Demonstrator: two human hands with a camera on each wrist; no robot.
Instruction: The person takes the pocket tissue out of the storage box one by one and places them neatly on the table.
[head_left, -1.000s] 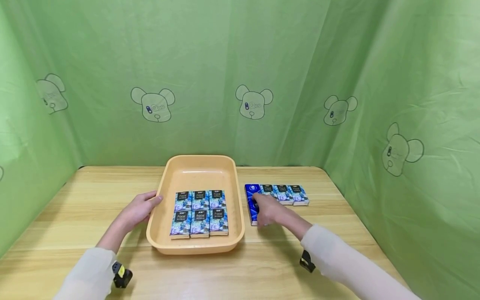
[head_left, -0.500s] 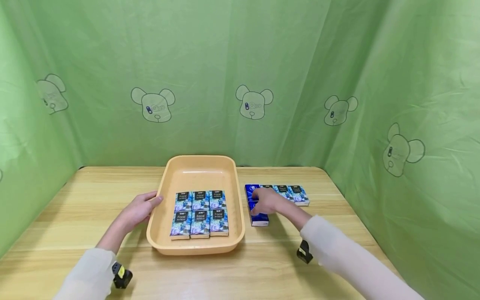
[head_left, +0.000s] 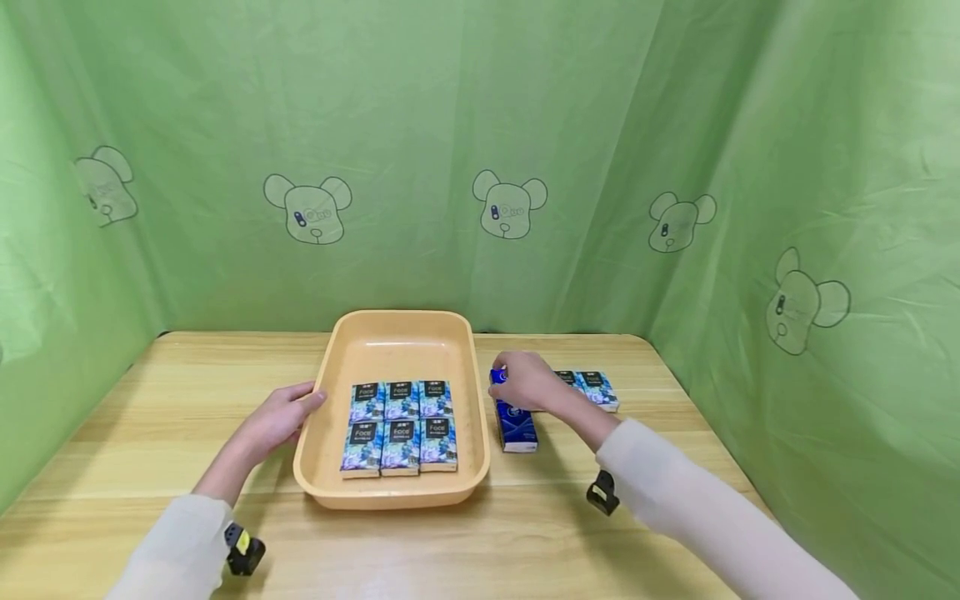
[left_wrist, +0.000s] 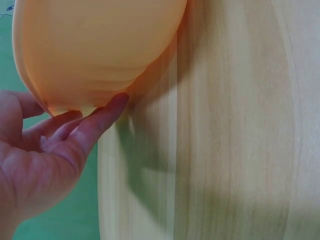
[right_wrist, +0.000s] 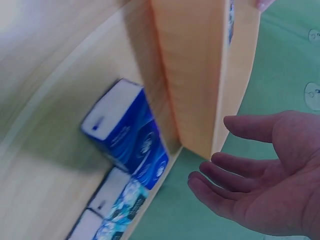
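Note:
My left hand [head_left: 277, 421] grips the left rim of an orange plastic tray [head_left: 390, 501]; in the left wrist view its thumb is at the rim and its fingers lie against the outer wall [left_wrist: 100, 50]. Several flower-printed "Face" tissue packs [head_left: 400, 442] lie in two rows inside. Right of the tray, two dark blue tissue packs stand end to end, the near one [head_left: 517, 429] in full sight. Over the far one [head_left: 497, 375] is my right hand [head_left: 531, 382], partly covering it. The right wrist view shows that hand's fingers [right_wrist: 215, 195] spread, holding nothing.
A row of "Face" tissue packs [head_left: 597, 389] adjoins the blue ones on the right, partly hidden by my right hand. All stand on a wooden table [head_left: 360, 550]. A green curtain [head_left: 405, 125] with bear-head prints encloses the back and sides.
My right hand has slid from the near blue tissue pack towards the far one and lifted, uncovering the near pack. My left hand and the tray have stayed put.

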